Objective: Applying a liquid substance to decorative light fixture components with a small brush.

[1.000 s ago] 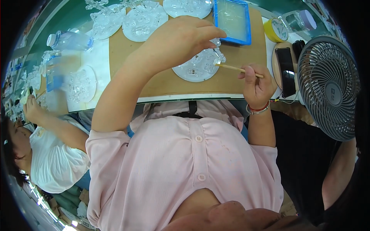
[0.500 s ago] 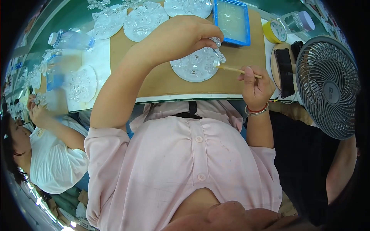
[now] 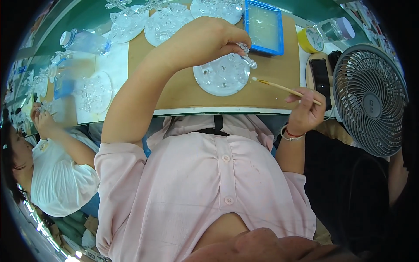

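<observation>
Pinched in the fingers of my left hand (image 3: 227, 38) is a small clear, glassy figurine (image 3: 251, 62), its lower end sticking out past the fingertips. Below it lies a round white plate (image 3: 220, 87) with small clear pieces on it. My right hand (image 3: 306, 109) grips a thin paintbrush (image 3: 279, 86) by its wooden handle, the pale tip pointing left. A gap separates the brush tip from the figurine. Part of the figurine is hidden by the left hand's fingers.
Behind are a blue-rimmed tray (image 3: 283, 37) and several plates of clear figurines (image 3: 163, 26). At right stand yellow tape (image 3: 305, 40), a lidded jar (image 3: 334, 29), a phone (image 3: 321, 76) and a fan (image 3: 371, 105). Plastic bottle (image 3: 87, 43) lies left; a co-worker (image 3: 61, 170) sits there.
My right hand has moved right and slightly down, drawing the paintbrush away from the figurine. The left hand stays nearly in place, holding the figurine.
</observation>
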Action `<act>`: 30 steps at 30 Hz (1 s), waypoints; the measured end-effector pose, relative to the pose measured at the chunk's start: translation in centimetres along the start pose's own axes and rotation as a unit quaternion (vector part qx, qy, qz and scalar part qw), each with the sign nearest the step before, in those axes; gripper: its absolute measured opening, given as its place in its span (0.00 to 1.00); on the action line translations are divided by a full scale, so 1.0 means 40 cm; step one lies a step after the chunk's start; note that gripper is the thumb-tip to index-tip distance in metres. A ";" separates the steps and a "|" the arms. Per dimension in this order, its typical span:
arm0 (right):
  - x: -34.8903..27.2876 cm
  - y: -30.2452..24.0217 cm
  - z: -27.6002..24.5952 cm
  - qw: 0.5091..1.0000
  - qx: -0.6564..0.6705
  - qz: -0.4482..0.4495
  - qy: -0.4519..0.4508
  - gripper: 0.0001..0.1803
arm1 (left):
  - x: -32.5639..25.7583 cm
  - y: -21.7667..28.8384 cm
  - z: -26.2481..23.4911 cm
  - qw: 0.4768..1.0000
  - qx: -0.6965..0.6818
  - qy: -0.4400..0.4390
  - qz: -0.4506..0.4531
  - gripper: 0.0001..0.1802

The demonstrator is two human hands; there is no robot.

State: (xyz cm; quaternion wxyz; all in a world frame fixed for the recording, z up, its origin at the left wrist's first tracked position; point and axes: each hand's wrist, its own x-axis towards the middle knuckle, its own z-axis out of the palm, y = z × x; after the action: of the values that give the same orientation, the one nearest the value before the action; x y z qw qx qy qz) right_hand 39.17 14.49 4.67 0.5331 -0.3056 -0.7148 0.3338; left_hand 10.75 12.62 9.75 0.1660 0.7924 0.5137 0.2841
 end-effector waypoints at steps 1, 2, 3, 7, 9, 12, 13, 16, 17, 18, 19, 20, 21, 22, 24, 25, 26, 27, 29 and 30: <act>-0.002 -0.005 -0.012 0.999 0.016 -0.008 0.028 0.10 | -0.007 0.003 -0.004 1.000 0.006 0.004 -0.014 0.10; -0.007 -0.014 -0.021 0.998 0.031 -0.015 0.056 0.10 | -0.016 0.009 -0.004 1.000 0.007 0.004 -0.014 0.10; -0.011 -0.029 -0.025 0.995 0.062 -0.017 0.072 0.10 | -0.028 0.016 -0.002 0.998 0.035 0.040 -0.021 0.10; -0.051 -0.069 -0.024 0.994 0.033 -0.099 -0.025 0.10 | -0.081 0.045 0.021 0.988 0.085 0.103 -0.075 0.11; -0.049 -0.090 -0.010 0.989 0.000 -0.106 -0.103 0.09 | -0.100 0.055 0.042 0.983 0.096 0.132 -0.084 0.11; -0.051 -0.094 0.028 0.970 -0.062 -0.136 -0.192 0.06 | -0.117 0.056 0.057 0.977 0.073 0.176 -0.094 0.11; -0.049 -0.088 0.040 0.962 -0.088 -0.160 -0.204 0.05 | -0.122 0.054 0.060 0.976 0.042 0.190 -0.097 0.11; -0.047 -0.072 0.057 0.958 -0.119 -0.171 -0.198 0.04 | -0.135 0.042 0.067 0.970 0.083 0.209 -0.088 0.11; -0.049 -0.066 0.058 0.959 -0.122 -0.168 -0.194 0.04 | -0.134 0.045 0.064 0.972 0.080 0.205 -0.084 0.11; -0.052 -0.060 0.058 0.964 -0.116 -0.160 -0.179 0.04 | -0.134 0.054 0.058 0.975 0.067 0.177 -0.120 0.13; -0.054 -0.055 0.059 0.969 -0.109 -0.151 -0.164 0.05 | -0.135 0.060 0.055 0.975 0.053 0.148 -0.156 0.15; -0.054 -0.049 0.060 0.970 -0.114 -0.148 -0.158 0.05 | -0.136 0.060 0.056 0.977 0.052 0.143 -0.150 0.15; -0.054 -0.043 0.062 0.968 -0.109 -0.153 -0.164 0.05 | -0.140 0.058 0.059 0.976 0.064 0.141 -0.156 0.15; -0.053 -0.037 0.066 0.967 -0.105 -0.157 -0.169 0.05 | -0.142 0.056 0.063 0.974 0.076 0.138 -0.163 0.15; -0.045 -0.026 0.082 0.969 -0.092 -0.159 -0.162 0.05 | -0.142 0.056 0.071 0.974 0.070 0.153 -0.154 0.13; -0.043 -0.021 0.086 0.970 -0.073 -0.167 -0.162 0.05 | -0.140 0.054 0.075 0.970 0.066 0.174 -0.154 0.12; -0.044 -0.015 0.088 0.971 -0.077 -0.162 -0.155 0.05 | -0.144 0.052 0.078 0.972 0.064 0.168 -0.149 0.12; -0.046 -0.009 0.089 0.972 -0.065 -0.158 -0.160 0.05 | -0.147 0.048 0.081 0.971 0.051 0.174 -0.158 0.12; -0.050 -0.005 0.083 0.974 -0.054 -0.150 -0.161 0.05 | -0.147 0.043 0.085 0.970 0.038 0.174 -0.165 0.12; -0.050 -0.006 0.080 0.974 -0.047 -0.150 -0.162 0.05 | -0.147 0.042 0.085 0.969 0.029 0.178 -0.169 0.11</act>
State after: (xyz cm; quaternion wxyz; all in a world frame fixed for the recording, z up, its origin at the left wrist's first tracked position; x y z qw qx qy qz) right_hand 36.55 12.30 3.08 0.4390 -0.1617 -0.8443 0.2614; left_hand 12.23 6.69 6.36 0.0946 0.6351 0.6695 0.3735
